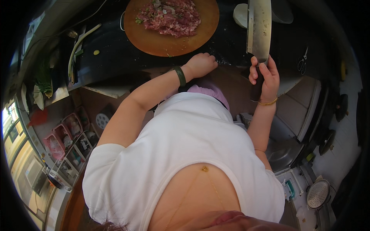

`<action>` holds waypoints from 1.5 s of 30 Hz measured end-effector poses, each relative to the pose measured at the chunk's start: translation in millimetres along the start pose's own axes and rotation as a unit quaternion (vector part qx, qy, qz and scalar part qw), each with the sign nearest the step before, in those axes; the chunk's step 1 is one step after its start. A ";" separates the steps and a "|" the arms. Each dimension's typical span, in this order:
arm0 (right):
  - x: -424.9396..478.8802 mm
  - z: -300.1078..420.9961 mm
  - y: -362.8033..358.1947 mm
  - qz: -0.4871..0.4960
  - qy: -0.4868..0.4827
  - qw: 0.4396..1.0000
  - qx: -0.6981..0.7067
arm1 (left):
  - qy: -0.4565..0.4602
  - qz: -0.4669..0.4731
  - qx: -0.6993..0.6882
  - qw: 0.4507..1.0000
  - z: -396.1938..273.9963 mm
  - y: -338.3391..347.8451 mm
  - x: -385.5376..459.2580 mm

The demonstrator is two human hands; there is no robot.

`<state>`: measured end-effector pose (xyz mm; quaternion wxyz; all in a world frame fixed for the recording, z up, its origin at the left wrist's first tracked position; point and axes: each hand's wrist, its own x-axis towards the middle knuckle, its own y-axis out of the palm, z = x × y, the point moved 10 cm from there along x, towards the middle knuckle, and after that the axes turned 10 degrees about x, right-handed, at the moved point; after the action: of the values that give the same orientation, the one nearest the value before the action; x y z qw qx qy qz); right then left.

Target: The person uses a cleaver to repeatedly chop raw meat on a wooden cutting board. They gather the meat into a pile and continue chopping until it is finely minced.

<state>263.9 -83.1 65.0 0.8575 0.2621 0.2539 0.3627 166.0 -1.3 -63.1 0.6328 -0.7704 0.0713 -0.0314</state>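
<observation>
My right hand (pixel 269 75) grips the dark handle of a cleaver (pixel 260 31), its broad blade pointing away from me over the black countertop. Bits of food stick to the blade. My left hand (pixel 201 65) is curled into a loose fist at the counter's near edge, with nothing visible in it. Just beyond that fist lies a round wooden chopping board (pixel 162 47) with a metal handle on its left side. A heap of minced raw meat (pixel 176 20) mixed with green bits sits on the board.
A white bowl (pixel 240 16) stands partly behind the cleaver. Scissors (pixel 303 61) lie at the right. On the left are a long pale green stalk (pixel 82 37), a small yellow piece (pixel 96 52) and leafy greens (pixel 44 79). Lower left, a rack holds pink baskets (pixel 55 145).
</observation>
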 end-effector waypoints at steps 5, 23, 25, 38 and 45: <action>12.3 -13.0 31.2 0.104 -0.026 0.983 -0.150 | -0.158 -0.302 -0.061 0.938 94.1 -131.4 -48.8; 116.0 -128.0 99.3 0.346 -0.219 0.374 -0.832 | -0.614 -0.500 -0.382 0.476 241.1 11.1 -250.1; 124.5 -123.9 116.4 0.358 -0.247 0.371 -0.820 | -0.631 -0.489 -0.319 0.510 240.0 3.1 -239.9; 165.7 -61.3 205.0 0.294 -0.111 0.615 -0.723 | -0.685 -0.433 -0.183 0.556 242.1 -10.5 -239.6; 192.1 -118.4 139.7 0.200 -0.068 0.495 -0.843 | -0.680 -0.418 -0.196 0.570 251.6 -30.7 -227.1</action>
<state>238.3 177.2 19.5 0.5903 -0.5174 -0.2911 0.5469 -21.3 282.6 -73.2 0.2450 -0.6142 -0.7052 0.2556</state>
